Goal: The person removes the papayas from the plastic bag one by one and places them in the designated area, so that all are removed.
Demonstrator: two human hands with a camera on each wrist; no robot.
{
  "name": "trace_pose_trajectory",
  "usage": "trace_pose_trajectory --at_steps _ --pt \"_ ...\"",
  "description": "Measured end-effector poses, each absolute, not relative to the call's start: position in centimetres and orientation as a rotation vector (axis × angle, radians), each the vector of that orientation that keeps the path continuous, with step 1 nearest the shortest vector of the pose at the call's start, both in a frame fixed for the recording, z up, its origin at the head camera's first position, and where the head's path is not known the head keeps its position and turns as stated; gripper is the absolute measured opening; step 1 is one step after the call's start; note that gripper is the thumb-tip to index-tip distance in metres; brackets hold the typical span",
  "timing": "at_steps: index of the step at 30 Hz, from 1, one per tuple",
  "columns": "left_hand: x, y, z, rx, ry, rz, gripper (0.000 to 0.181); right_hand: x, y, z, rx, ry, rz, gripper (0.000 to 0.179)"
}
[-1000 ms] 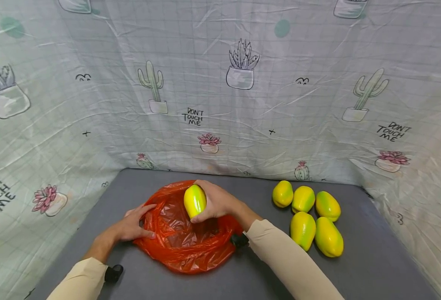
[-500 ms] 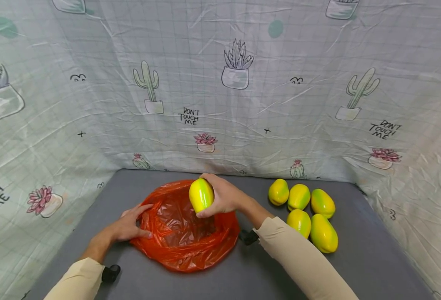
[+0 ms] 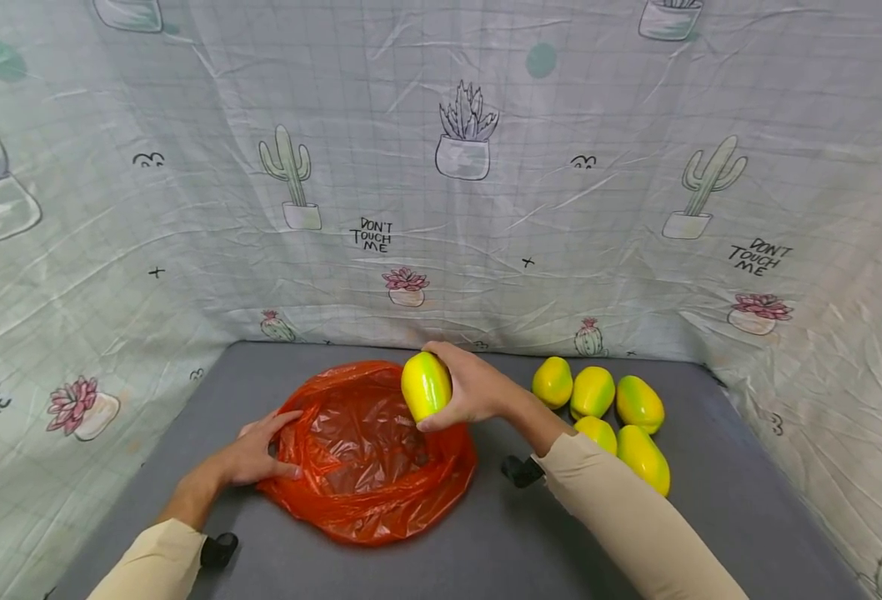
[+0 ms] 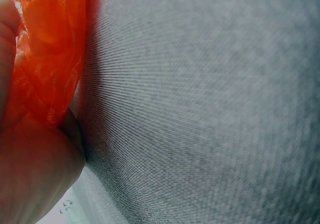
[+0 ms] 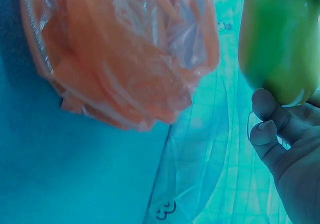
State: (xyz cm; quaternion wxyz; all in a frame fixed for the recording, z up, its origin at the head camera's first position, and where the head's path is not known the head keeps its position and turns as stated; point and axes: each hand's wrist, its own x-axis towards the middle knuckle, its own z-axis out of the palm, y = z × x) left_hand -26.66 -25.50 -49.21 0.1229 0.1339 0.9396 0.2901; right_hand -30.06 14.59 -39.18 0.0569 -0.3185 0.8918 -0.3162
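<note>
My right hand point(image 3: 474, 387) grips a yellow-green papaya point(image 3: 426, 387), thumb at its lower end and fingers around its far side. It overlaps the right rear rim of the open red plastic bag point(image 3: 369, 517) in the head view. In the right wrist view, the papaya point(image 5: 280, 43) shows beside the bag point(image 5: 115, 68), fingertips at its end. My left hand point(image 3: 249, 450) holds the bag's left rim, thumb toward the near side. Close up in the left wrist view, the red film point(image 4: 45, 58) lies between thumb and fingers. Crumpled film lines the bag's mouth.
Several more papayas point(image 3: 639, 404) stand in a cluster at the table's right rear; my right sleeve point(image 3: 628, 508) partly covers the nearer ones. A printed cloth point(image 3: 486, 275) hangs around the grey table point(image 3: 321, 571) behind and at both sides.
My right hand has carried the papaya rightward, from over the bag's mouth to its right rear rim. The left hand stays on the bag. The head view has shifted slightly.
</note>
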Motion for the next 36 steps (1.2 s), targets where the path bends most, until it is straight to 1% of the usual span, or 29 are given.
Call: trace_pose_trajectory --at_steps 16,23,31,36 --pt "-26.6 -25.6 -49.5 0.421 2.751 0.849 0.099 -29.1 17.5 -38.7 -0.956 2.782 -0.933 0.101" --pt "-26.5 -25.6 -49.5 0.437 2.767 0.855 0.098 -28.7 18.5 -38.5 -0.903 2.806 -0.911 0.105" --pt "-26.5 -25.6 -49.6 0.445 2.774 0.851 0.098 -28.3 19.8 -38.5 -0.874 2.82 -0.941 0.1" --pt "-26.5 -25.6 -49.5 0.446 2.767 0.85 0.097 -28.3 20.7 -38.7 -0.846 2.829 -0.948 0.103"
